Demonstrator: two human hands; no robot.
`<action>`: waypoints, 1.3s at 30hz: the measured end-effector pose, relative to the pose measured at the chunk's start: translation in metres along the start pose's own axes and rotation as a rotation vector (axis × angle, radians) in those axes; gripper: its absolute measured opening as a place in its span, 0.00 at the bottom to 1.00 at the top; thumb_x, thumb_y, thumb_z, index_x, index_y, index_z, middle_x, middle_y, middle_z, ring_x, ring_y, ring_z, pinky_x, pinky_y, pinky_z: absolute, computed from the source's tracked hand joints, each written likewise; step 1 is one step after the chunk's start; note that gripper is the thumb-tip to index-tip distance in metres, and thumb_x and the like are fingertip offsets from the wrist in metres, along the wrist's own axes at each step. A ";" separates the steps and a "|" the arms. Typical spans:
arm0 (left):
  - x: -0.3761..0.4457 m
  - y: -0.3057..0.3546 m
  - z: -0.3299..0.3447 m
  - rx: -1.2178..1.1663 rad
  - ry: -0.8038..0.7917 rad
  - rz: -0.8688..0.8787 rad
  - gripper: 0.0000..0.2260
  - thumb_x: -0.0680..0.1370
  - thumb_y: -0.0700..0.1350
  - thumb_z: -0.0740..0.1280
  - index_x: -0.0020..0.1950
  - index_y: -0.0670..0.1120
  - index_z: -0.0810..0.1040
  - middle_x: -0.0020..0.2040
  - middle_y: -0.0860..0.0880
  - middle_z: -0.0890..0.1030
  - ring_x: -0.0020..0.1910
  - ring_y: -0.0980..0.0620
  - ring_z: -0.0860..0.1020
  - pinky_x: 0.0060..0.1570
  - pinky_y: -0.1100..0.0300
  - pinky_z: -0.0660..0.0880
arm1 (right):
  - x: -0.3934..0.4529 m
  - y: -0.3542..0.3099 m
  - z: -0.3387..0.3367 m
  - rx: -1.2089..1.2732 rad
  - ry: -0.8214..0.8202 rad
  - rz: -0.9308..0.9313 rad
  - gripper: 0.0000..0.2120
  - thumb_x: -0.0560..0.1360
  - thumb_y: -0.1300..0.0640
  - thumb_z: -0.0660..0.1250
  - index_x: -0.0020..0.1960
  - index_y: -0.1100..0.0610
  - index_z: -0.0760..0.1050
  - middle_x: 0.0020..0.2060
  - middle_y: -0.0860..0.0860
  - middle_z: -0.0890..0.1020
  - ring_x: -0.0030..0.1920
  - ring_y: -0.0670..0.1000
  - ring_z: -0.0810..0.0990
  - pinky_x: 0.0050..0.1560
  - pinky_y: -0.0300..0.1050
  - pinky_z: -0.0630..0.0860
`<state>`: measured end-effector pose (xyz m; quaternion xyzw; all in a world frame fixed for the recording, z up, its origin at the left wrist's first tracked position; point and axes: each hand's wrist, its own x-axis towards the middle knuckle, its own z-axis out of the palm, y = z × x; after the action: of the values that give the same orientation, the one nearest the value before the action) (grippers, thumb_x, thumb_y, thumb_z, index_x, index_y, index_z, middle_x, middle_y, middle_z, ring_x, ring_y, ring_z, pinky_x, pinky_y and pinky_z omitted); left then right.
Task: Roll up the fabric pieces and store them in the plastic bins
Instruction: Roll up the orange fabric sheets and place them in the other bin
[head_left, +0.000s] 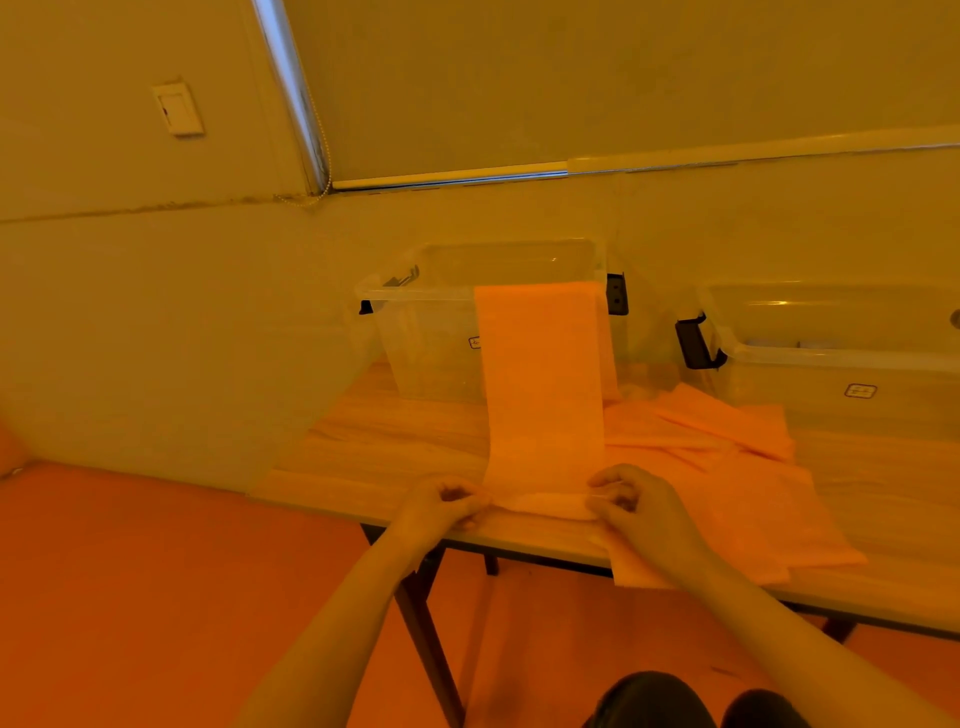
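Bare table (395, 447) along left edge, room to pass there. Far edge blocked by two bins: left bin (431, 338) at far left corner, right bin (831, 364) toward far right, narrow gap between them with black latches sticking into it. Strip (540, 374) hangs from left bin's rim down to near edge, walling the middle. Loose fabric pile (727, 467) covers table right of strip. Both bins open on top.
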<state>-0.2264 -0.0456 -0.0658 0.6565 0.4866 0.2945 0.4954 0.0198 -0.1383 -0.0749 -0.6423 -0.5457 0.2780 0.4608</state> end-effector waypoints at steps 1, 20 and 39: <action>0.000 -0.001 0.000 -0.005 -0.002 -0.003 0.03 0.73 0.46 0.72 0.44 0.47 0.82 0.38 0.51 0.82 0.36 0.57 0.80 0.40 0.66 0.77 | -0.003 0.001 0.001 0.023 0.000 -0.005 0.05 0.74 0.56 0.70 0.49 0.49 0.76 0.38 0.49 0.83 0.37 0.46 0.82 0.35 0.37 0.77; 0.003 -0.009 0.011 0.039 0.029 0.104 0.02 0.76 0.42 0.70 0.47 0.47 0.78 0.28 0.52 0.79 0.27 0.58 0.75 0.24 0.67 0.66 | -0.011 0.006 -0.001 -0.127 0.022 -0.088 0.11 0.69 0.59 0.75 0.43 0.45 0.77 0.41 0.42 0.79 0.42 0.38 0.77 0.41 0.26 0.72; -0.012 -0.017 0.010 0.105 -0.021 0.233 0.03 0.78 0.40 0.66 0.47 0.46 0.79 0.37 0.47 0.79 0.35 0.57 0.77 0.33 0.68 0.71 | -0.017 0.016 -0.011 -0.156 -0.018 -0.156 0.09 0.66 0.58 0.76 0.39 0.46 0.80 0.43 0.43 0.79 0.42 0.40 0.77 0.42 0.29 0.72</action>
<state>-0.2280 -0.0603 -0.0842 0.7368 0.4165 0.3171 0.4279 0.0320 -0.1577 -0.0874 -0.6292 -0.6180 0.2036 0.4250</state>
